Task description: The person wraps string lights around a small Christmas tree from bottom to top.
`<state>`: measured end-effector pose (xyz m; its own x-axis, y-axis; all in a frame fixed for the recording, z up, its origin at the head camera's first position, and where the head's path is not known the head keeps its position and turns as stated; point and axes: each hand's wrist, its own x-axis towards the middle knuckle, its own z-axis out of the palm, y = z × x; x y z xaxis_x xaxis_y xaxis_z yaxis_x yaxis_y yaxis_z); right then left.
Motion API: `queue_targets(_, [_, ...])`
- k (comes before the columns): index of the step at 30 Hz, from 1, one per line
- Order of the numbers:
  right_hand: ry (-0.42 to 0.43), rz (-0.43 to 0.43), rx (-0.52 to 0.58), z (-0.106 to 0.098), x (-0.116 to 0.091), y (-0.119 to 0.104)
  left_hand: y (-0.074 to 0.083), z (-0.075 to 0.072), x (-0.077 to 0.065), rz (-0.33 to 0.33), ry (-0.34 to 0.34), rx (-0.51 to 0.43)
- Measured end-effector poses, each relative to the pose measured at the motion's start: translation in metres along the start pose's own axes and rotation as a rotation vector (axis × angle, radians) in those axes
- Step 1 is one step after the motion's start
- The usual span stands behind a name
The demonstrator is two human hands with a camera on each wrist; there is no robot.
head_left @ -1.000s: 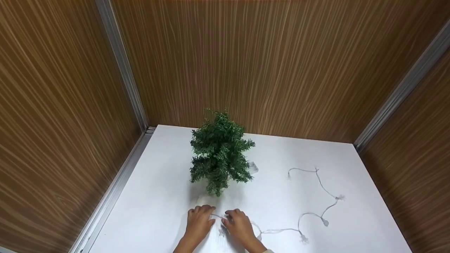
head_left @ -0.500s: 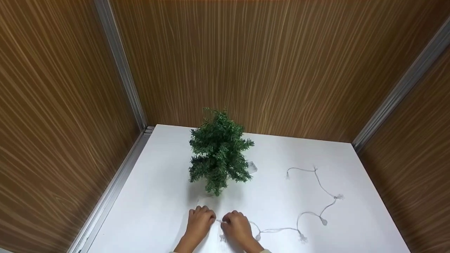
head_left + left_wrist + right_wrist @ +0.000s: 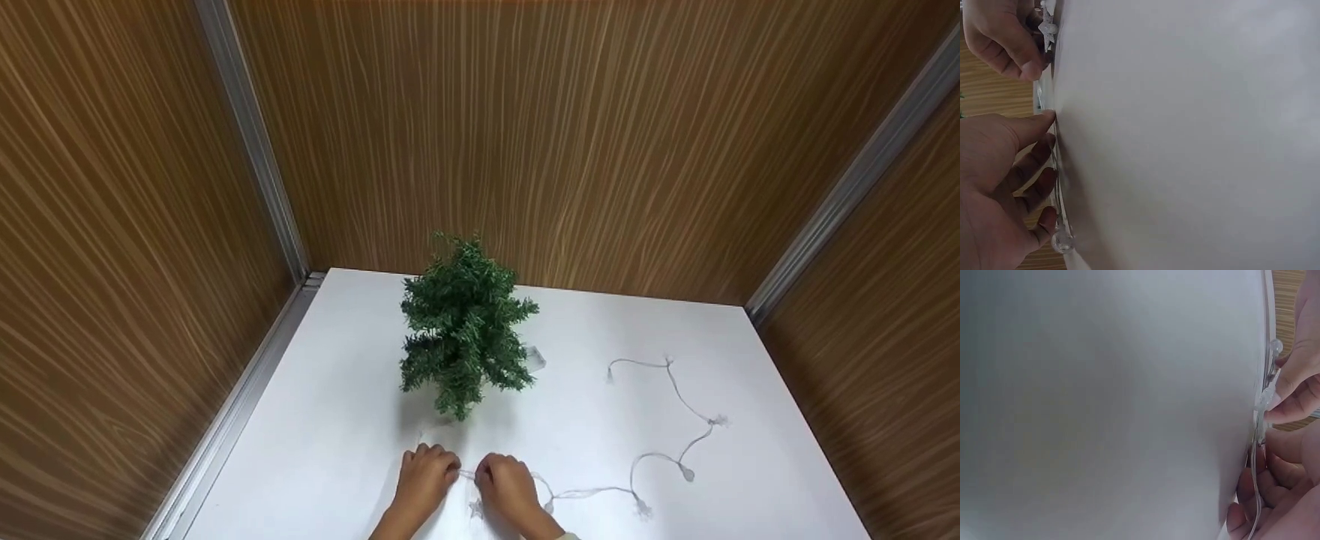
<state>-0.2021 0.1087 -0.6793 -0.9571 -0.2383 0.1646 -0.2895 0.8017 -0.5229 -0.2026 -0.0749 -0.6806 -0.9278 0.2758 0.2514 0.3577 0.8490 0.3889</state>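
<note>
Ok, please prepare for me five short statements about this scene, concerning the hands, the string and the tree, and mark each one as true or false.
1. The left hand and the right hand are both holding the clear string. True.
2. The clear string is wound around the green tree. False: its visible length beyond the hands lies loose on the white table.
3. A star-shaped piece is close to the right hand. True.
4. The green tree is nearer to the person than the hands are. False: it stands beyond them.
5. In the head view, most of the clear string lies to the right of the green tree. True.
</note>
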Motion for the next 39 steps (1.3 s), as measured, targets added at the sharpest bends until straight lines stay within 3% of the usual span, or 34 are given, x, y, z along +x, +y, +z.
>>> queue_targets(6, [0.021,-0.048,0.04,-0.006,-0.001,0.003,-0.001,-0.004,0.0,0.027,0.007,-0.011])
queue_targets(14, [-0.12,-0.02,0.096,-0.022,-0.003,0.002,-0.005,-0.01,0.002,0.05,0.101,-0.002])
queue_targets(26, [-0.146,-0.103,0.063,-0.056,-0.011,0.013,-0.016,-0.024,0.004,-0.014,0.167,0.007])
queue_targets(34, [-0.053,-0.089,0.058,-0.076,-0.013,0.016,-0.017,-0.028,0.004,-0.106,0.075,-0.07])
queue_targets(39, [0.056,-0.089,0.037,-0.086,-0.01,0.019,-0.019,-0.029,0.003,-0.092,0.04,-0.125])
